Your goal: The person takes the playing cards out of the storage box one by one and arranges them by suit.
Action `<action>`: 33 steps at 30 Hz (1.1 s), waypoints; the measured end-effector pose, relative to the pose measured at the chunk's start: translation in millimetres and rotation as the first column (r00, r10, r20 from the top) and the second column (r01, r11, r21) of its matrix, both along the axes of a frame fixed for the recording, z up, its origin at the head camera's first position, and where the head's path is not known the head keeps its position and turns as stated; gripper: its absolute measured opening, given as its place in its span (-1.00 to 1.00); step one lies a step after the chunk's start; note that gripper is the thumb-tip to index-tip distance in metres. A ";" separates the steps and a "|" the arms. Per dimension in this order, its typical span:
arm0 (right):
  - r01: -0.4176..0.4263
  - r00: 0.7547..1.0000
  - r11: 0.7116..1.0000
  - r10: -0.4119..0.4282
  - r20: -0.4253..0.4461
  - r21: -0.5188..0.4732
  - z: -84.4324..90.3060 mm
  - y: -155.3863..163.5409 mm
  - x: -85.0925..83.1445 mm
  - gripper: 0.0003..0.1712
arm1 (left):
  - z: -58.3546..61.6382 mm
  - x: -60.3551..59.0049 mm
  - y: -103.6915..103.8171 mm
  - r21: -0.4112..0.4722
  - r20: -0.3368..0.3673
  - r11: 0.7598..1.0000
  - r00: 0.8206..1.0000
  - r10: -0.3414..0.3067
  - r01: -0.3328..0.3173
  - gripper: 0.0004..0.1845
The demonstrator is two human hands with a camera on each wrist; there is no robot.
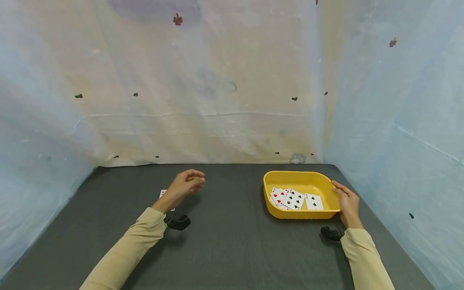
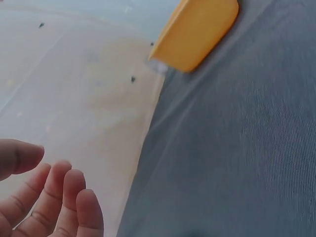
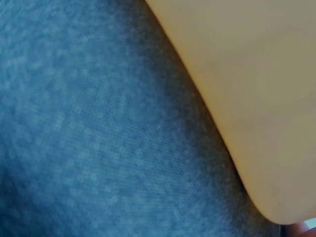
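Filling the yellow tray [image 1: 302,214] seems underway: right hand [image 1: 349,205] grips it, left hand [image 1: 183,188] (relaxed, empty) should probably next fetch the loose card [image 1: 162,192].

I saw a table [image 1: 224,245] covered in dark grey cloth [image 2: 212,128], a few soft creases running through it. Toward the far right sat 1 yellow tray [image 1: 301,215], its long sides roughly in line with the table's far edge. Well apart from it, on the left half, lay at least 1 white card [image 1: 162,193], mostly hidden, just 2 bits showing.
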State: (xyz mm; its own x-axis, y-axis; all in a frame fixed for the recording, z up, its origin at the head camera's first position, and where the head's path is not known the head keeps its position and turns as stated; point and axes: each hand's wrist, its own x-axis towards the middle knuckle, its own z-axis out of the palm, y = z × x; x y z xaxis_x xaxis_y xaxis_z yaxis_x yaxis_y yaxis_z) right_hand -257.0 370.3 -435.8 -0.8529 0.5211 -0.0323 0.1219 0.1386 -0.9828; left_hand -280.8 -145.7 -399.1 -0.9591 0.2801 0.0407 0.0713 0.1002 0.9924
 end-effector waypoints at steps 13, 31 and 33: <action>0.002 1.000 0.999 -0.001 0.003 -0.043 1.9 -2.1 0.9 -0.51 | 15.1 0.5 57.8 0.074 0.002 0.990 0.992 -0.124 0.123 -0.70; 0.014 1.000 0.999 -0.014 -0.010 -0.036 0.0 1.0 1.1 -0.54 | 31.0 -2.7 119.4 0.073 0.000 0.978 0.981 -0.194 0.194 -0.73; 0.008 1.000 0.999 -0.009 -0.011 -0.037 -0.2 0.3 0.7 -0.53 | 31.6 -3.0 125.1 0.087 -0.001 0.976 0.980 -0.199 0.198 -0.74</action>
State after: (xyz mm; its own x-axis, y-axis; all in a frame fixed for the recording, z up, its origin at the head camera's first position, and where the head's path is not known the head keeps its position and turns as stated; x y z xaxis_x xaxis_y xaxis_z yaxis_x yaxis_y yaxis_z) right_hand -256.3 370.5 -436.0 -0.8488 0.5271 -0.0420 0.1118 0.1012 -0.9886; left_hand -283.8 -20.6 -367.6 -0.8851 0.4607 0.0659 0.0738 -0.0009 0.9973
